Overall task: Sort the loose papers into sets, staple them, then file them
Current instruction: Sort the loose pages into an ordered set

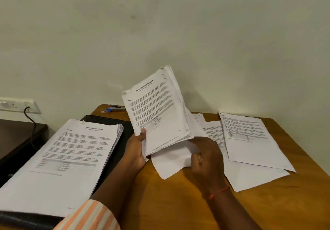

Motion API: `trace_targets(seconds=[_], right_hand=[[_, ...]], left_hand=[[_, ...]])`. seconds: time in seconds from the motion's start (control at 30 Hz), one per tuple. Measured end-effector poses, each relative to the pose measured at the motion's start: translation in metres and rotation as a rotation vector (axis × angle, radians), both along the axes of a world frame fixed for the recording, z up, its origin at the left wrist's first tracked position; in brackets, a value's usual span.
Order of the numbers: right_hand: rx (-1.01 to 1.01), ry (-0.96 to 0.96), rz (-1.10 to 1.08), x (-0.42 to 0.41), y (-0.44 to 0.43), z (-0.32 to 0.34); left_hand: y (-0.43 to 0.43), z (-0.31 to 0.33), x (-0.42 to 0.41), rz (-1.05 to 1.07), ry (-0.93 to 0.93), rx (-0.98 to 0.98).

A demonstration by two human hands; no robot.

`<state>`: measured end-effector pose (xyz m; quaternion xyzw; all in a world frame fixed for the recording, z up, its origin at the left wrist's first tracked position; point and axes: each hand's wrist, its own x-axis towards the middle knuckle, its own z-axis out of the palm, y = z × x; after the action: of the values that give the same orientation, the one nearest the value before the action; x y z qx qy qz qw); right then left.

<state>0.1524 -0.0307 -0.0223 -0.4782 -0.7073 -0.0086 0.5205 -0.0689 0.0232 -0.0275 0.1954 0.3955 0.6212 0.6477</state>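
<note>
My left hand (137,149) grips the lower left edge of a thick bundle of printed papers (157,112), held tilted above the wooden table (178,203), thumb on the front page. At the bundle's lower right, my right hand (205,156) pinches the back sheets, which bend down toward the table. A tall stack of papers (67,158) headed as a health report lies on a black file (109,120) at the left. Loose printed sheets (250,140) lie overlapped on the table at the right. A stapler (116,108) with a blue end sits at the table's far left corner.
A cream wall stands right behind the table. A dark side table (17,137) is at the far left, under a wall socket (17,105) with a black cable hanging from it. The wooden table's right edge slopes down at the frame's right.
</note>
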Motion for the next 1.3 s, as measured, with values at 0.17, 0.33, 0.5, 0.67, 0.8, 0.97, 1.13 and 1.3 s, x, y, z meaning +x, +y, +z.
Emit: trace_targets(seconds=[0.17, 0.33, 0.5, 0.67, 0.8, 0.97, 1.13, 1.3], right_hand=[[-0.189, 0.164, -0.225, 0.013, 0.004, 0.009], [-0.664, 0.516, 0.115, 0.021, 0.012, 0.002], [-0.558, 0.523, -0.067, 0.024, 0.015, -0.006], [-0.484, 0.676, -0.049, 0.025, 0.013, -0.002], [-0.482, 0.721, -0.021, 0.024, 0.013, 0.000], [-0.460, 0.719, -0.003, 0.023, 0.012, 0.001], [-0.484, 0.713, 0.060, 0.020, 0.011, -0.002], [-0.468, 0.701, 0.193, 0.014, 0.003, -0.002]], left_hand=[[-0.002, 0.005, -0.001, -0.095, 0.059, 0.073], [-0.004, 0.009, 0.001, -0.184, 0.111, 0.106], [0.007, -0.001, -0.007, -0.059, -0.088, 0.163], [0.024, -0.031, -0.033, -0.439, -0.446, 0.552], [0.016, -0.029, -0.024, -0.374, -0.455, 0.445], [0.007, 0.006, -0.010, 0.022, -0.027, 0.156], [-0.002, 0.005, 0.002, 0.110, 0.394, 0.201], [-0.003, -0.006, 0.008, 0.007, 0.600, 0.216]])
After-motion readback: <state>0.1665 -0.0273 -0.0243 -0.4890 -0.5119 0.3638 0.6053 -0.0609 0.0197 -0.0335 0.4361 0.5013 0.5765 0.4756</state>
